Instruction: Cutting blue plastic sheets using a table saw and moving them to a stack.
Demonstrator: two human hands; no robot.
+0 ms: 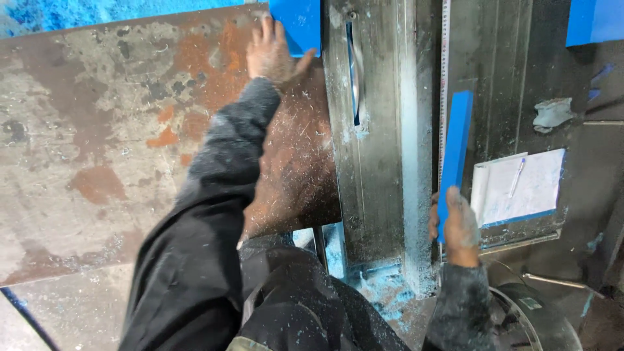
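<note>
Sawing looks underway: left hand (272, 52) presses flat on a blue sheet (298, 25) left of the saw blade (354, 71); right hand (459, 224) grips a cut blue strip (455, 153) right of it. Clearing that strip likely comes next.

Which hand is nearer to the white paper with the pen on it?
The right hand, holding a blue strip just left of the paper. The left hand is far off, up at the blue board.
</note>
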